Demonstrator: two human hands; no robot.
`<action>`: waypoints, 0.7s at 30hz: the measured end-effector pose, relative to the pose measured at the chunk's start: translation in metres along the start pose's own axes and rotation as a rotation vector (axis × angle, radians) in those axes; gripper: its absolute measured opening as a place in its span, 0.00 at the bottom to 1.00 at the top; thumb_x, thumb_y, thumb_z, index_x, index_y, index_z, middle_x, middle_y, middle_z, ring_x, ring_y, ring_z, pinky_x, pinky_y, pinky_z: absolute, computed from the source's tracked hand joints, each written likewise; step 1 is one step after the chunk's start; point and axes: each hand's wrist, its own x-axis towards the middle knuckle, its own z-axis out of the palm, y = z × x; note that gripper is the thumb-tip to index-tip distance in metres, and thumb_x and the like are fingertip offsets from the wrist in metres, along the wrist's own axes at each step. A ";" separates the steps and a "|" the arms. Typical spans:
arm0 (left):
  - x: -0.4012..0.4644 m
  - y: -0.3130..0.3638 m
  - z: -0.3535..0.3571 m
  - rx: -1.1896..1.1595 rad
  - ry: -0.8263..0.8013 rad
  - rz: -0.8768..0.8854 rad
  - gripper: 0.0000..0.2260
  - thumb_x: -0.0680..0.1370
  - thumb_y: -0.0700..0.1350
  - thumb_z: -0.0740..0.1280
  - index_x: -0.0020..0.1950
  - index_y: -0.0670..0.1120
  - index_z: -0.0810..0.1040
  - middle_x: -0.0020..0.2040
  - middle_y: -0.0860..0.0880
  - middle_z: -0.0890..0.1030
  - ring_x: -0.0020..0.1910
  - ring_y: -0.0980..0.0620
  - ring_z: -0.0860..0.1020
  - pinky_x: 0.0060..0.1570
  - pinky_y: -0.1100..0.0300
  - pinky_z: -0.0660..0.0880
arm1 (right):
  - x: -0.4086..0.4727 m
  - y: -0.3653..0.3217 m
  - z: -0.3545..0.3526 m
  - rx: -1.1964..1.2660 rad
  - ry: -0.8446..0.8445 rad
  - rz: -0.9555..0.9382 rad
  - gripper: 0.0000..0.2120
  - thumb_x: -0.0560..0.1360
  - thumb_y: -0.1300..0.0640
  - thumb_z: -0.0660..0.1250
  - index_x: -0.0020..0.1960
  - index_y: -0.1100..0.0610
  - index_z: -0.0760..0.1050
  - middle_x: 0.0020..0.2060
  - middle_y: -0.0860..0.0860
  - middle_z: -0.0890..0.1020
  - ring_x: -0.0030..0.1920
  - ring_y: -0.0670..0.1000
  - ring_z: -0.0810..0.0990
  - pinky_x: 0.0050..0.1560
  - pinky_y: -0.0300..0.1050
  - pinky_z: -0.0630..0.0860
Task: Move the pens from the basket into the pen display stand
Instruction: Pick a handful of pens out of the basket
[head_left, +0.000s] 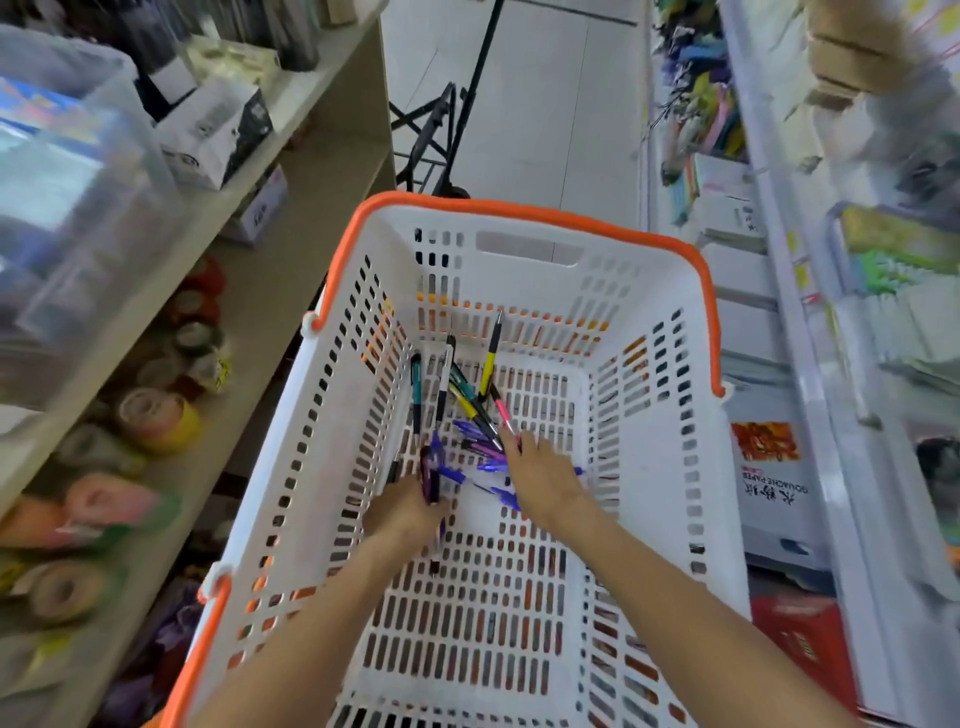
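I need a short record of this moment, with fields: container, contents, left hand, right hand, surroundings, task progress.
container: white perforated plastic basket with orange rim
contents: loose pile of coloured plastic pens on the basket floor
left hand: left hand grips a bunch of dark purple pens
right hand: right hand reaches into the pile, fingers at a pink pen
surroundings: beige shelf with tape rolls on the left
task progress: many pens in the basket; display stand not identifiable

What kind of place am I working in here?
Most likely a stationery shop aisle: a white shopping basket holding loose pens, tape rolls on the left shelf, and paper packs stacked on the right.
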 end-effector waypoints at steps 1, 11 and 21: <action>-0.003 -0.002 0.001 -0.047 -0.015 -0.021 0.10 0.79 0.54 0.62 0.44 0.49 0.74 0.43 0.45 0.83 0.41 0.46 0.81 0.38 0.59 0.72 | -0.005 -0.005 -0.001 0.046 -0.045 0.003 0.40 0.76 0.63 0.65 0.77 0.59 0.41 0.67 0.63 0.65 0.61 0.62 0.71 0.54 0.52 0.73; -0.077 0.016 -0.043 -0.817 -0.253 -0.113 0.25 0.83 0.58 0.48 0.62 0.40 0.73 0.54 0.41 0.77 0.54 0.46 0.75 0.56 0.53 0.70 | -0.082 -0.026 -0.037 1.476 -0.344 0.151 0.26 0.81 0.59 0.57 0.73 0.49 0.48 0.41 0.55 0.71 0.40 0.51 0.70 0.42 0.43 0.70; -0.110 0.028 -0.050 -1.015 -0.417 0.188 0.25 0.72 0.61 0.65 0.55 0.41 0.76 0.46 0.45 0.84 0.53 0.49 0.79 0.73 0.42 0.56 | -0.116 -0.036 -0.067 1.955 -0.569 -0.015 0.16 0.81 0.61 0.58 0.68 0.60 0.69 0.39 0.55 0.76 0.34 0.45 0.76 0.37 0.40 0.74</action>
